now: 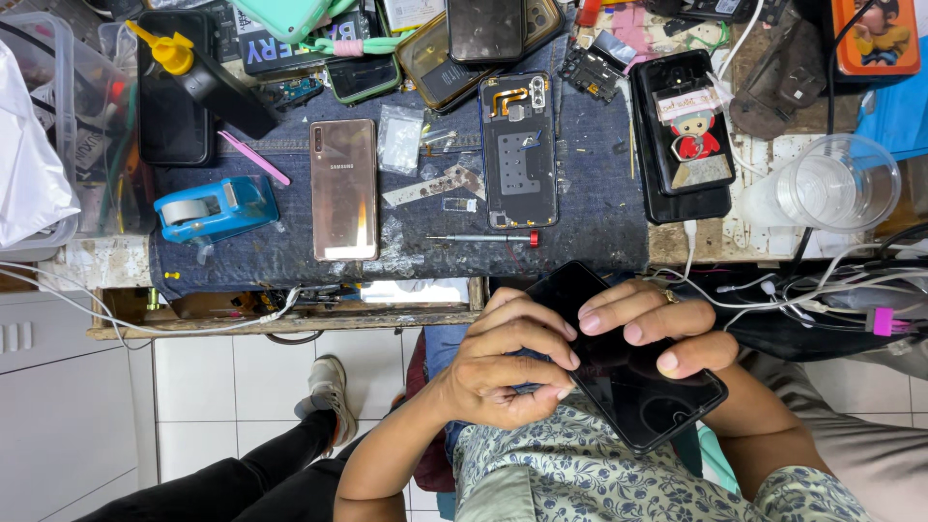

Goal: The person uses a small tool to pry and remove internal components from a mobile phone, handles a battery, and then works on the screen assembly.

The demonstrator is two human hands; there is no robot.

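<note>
Holding a black phone (633, 382) lower centre, both hands clamped on it: left hand (503, 362) pinching its edge, right hand (667, 333) gripping the top. Upper centre on the worktop (590, 232), an opened phone (520, 150) lies stripped, screwdriver (483, 238) beside it, so reassembly looks unfinished.

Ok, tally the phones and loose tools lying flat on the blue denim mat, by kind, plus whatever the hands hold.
Gold phone back: 1
Opened phone, insides showing: 1
Red-tipped screwdriver: 1
Pink pry stick: 1
Blue tape dispenser: 1
Black phone, held by left hand and right hand: 1
Total: 6
</note>
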